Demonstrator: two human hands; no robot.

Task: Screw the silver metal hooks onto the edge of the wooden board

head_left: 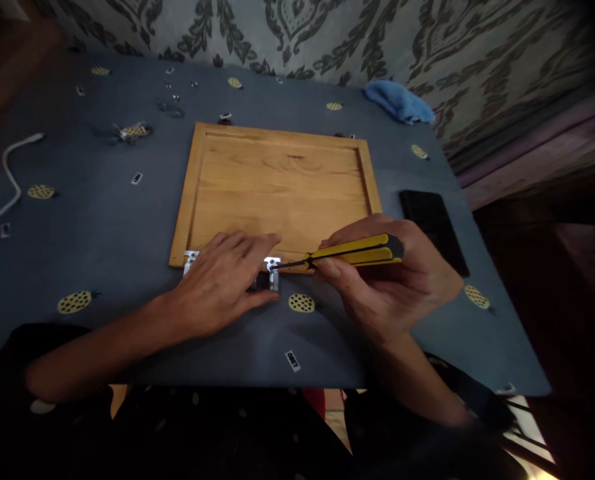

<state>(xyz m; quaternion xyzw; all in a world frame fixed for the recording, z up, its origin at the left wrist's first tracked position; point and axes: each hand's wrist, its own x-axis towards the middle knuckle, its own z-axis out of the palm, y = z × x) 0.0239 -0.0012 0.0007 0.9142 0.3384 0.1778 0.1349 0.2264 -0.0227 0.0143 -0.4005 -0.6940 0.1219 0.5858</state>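
A wooden panel (282, 187) with a raised frame lies flat on the table. Two metal hinges sit along its near edge: one hinge (191, 259) at the left corner, partly behind my left hand, and another hinge (272, 267) nearer the middle. My left hand (222, 280) rests over the near edge between them, fingers stretched out, the thumb beside the middle hinge; whether it touches that hinge is unclear. Gripped in my right hand (392, 280) is a screwdriver (354, 252) with a yellow and black handle. Its tip meets the middle hinge.
A dark phone-like slab (434, 227) lies right of the panel. A blue cloth (400, 101) sits at the back right. Several small metal bits (176, 98) and a clear bag-like bundle (134, 131) are at the back left. A white cable (12, 173) runs along the left.
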